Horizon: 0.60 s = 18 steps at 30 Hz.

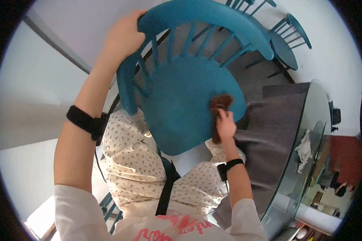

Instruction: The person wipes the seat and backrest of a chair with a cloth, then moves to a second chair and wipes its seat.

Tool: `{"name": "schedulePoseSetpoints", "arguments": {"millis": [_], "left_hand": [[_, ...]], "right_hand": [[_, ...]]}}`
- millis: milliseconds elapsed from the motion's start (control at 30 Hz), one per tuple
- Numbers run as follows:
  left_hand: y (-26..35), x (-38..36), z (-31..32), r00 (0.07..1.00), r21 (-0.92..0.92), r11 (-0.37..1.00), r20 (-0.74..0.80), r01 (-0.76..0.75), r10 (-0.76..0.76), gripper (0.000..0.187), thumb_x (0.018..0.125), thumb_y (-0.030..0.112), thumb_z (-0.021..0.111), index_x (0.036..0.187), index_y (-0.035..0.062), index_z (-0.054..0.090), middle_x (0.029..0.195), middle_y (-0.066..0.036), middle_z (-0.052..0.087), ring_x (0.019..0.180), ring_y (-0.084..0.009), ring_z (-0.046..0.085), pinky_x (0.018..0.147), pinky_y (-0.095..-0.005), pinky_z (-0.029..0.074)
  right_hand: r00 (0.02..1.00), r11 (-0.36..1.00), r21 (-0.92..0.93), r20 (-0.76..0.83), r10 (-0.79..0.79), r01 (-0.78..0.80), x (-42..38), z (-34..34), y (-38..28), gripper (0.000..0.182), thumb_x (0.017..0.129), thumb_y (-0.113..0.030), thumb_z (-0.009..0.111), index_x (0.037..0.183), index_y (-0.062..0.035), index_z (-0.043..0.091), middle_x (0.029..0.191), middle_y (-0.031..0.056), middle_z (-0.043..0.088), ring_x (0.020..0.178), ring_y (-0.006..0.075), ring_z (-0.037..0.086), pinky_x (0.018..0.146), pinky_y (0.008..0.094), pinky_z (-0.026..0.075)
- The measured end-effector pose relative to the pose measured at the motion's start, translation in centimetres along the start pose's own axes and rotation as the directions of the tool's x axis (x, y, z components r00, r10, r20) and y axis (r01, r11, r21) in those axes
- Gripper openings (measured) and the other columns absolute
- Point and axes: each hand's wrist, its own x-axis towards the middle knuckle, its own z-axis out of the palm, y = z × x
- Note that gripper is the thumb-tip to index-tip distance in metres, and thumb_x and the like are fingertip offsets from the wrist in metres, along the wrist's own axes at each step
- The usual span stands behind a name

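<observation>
A teal wooden chair (181, 100) with a curved back rail and spindles stands in front of my knees. My left hand (126, 38) is closed around the left part of its back rail. On the right side of the seat, my right hand (226, 123) holds a crumpled brown cloth (220, 103). The cloth lies against the seat surface, and one end hangs down past the fingers near the front edge.
More teal chairs (283, 48) stand by the white wall at the upper right. To my right is a round glass-topped table (315, 100) with a dark grey tablecloth (273, 128) and a crumpled white cloth (304, 150) on it. A pale wall (40, 92) rises at my left.
</observation>
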Motion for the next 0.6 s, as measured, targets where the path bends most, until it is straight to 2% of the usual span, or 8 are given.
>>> {"name": "schedulePoseSetpoints", "arguments": {"millis": [67, 133, 267, 333, 400, 467, 500, 600], "left_hand": [[0.0, -0.2, 0.1, 0.999, -0.02, 1.0, -0.03, 0.012, -0.013, 0.058, 0.073, 0.002, 0.058, 0.129, 0.0092, 0.046, 0.119, -0.017, 0.057, 0.114, -0.0321, 0.053, 0.097, -0.0388, 0.041], [-0.7, -0.2, 0.6, 0.999, -0.043, 0.999, -0.052, 0.013, -0.016, 0.057, 0.073, 0.003, 0.058, 0.128, 0.0095, 0.046, 0.118, -0.017, 0.058, 0.113, -0.0328, 0.054, 0.097, -0.0392, 0.041], [-2.0, 0.3, 1.7, 0.993, -0.11, 0.993, -0.111, -0.048, 0.035, 0.057, 0.071, 0.001, 0.056, 0.127, 0.012, 0.048, 0.118, -0.017, 0.058, 0.111, -0.0336, 0.054, 0.096, -0.0394, 0.042], [-2.0, 0.3, 2.2, 0.991, -0.11, 0.993, -0.128, -0.049, 0.034, 0.057, 0.071, 0.001, 0.056, 0.127, 0.0128, 0.049, 0.117, -0.017, 0.059, 0.111, -0.034, 0.055, 0.095, -0.0395, 0.042], [-1.9, 0.5, 2.0, 0.989, -0.079, 0.994, -0.129, -0.079, 0.068, 0.057, 0.071, 0.001, 0.056, 0.126, 0.0132, 0.049, 0.116, -0.017, 0.059, 0.109, -0.0344, 0.056, 0.094, -0.0398, 0.043], [-1.8, 0.6, 1.8, 0.988, -0.084, 0.993, -0.135, -0.087, 0.075, 0.057, 0.071, 0.002, 0.056, 0.126, 0.0128, 0.05, 0.116, -0.017, 0.06, 0.109, -0.0344, 0.056, 0.094, -0.0399, 0.044], [-1.8, 0.5, 1.8, 0.987, -0.091, 0.992, -0.144, -0.087, 0.073, 0.056, 0.071, 0.002, 0.056, 0.126, 0.0123, 0.05, 0.115, -0.017, 0.06, 0.109, -0.0344, 0.056, 0.093, -0.04, 0.044], [-2.1, 0.6, 1.7, 0.989, -0.089, 0.994, -0.135, -0.066, 0.054, 0.056, 0.071, 0.003, 0.057, 0.126, 0.0115, 0.049, 0.116, -0.017, 0.06, 0.109, -0.0346, 0.056, 0.094, -0.0406, 0.044]], "right_hand": [[0.967, 0.971, 0.038, 0.098, 0.234, -0.238, 0.8, 0.3, 4.6, 0.04, 0.087, -0.022, 0.057, 0.125, -0.0228, 0.043, 0.114, 0.0144, 0.048, 0.092, 0.0393, 0.058, 0.071, 0.0486, 0.05], [0.936, 0.943, 0.143, 0.235, 0.262, -0.3, 1.9, 0.1, 6.5, 0.039, 0.089, -0.026, 0.056, 0.126, -0.0181, 0.045, 0.119, 0.0154, 0.048, 0.1, 0.038, 0.056, 0.081, 0.0451, 0.048], [0.962, 0.782, 0.579, 0.255, 0.097, -0.232, 2.7, 1.0, 7.7, 0.042, 0.09, -0.03, 0.057, 0.128, -0.014, 0.047, 0.124, 0.0155, 0.046, 0.109, 0.0336, 0.052, 0.092, 0.0401, 0.042], [1.0, 0.768, 0.641, -0.027, 0.017, 0.004, 2.1, -0.9, 4.4, 0.043, 0.09, -0.031, 0.057, 0.128, -0.0125, 0.05, 0.126, 0.0159, 0.046, 0.115, 0.0298, 0.047, 0.097, 0.037, 0.037], [0.998, 0.787, 0.617, -0.032, 0.061, -0.028, 1.4, -1.6, 3.4, 0.045, 0.089, -0.03, 0.059, 0.13, -0.0137, 0.049, 0.127, 0.0169, 0.045, 0.116, 0.0308, 0.044, 0.098, 0.0375, 0.036], [0.954, 0.977, 0.199, -0.299, -0.018, 0.081, 1.2, -2.3, 2.7, 0.038, 0.086, -0.026, 0.063, 0.12, -0.0114, 0.056, 0.117, 0.0164, 0.053, 0.105, 0.0302, 0.052, 0.09, 0.0372, 0.042], [0.954, 0.977, 0.196, -0.299, -0.019, 0.081, 1.0, -2.8, 2.2, 0.038, 0.086, -0.026, 0.063, 0.12, -0.0114, 0.056, 0.117, 0.0164, 0.053, 0.105, 0.0302, 0.052, 0.09, 0.0372, 0.042], [0.983, 0.869, 0.458, 0.101, 0.156, -0.185, 0.1, -3.1, 0.1, 0.028, 0.079, -0.026, 0.068, 0.099, -0.0072, 0.062, 0.093, 0.0131, 0.062, 0.079, 0.0291, 0.061, 0.071, 0.0377, 0.048]]}}
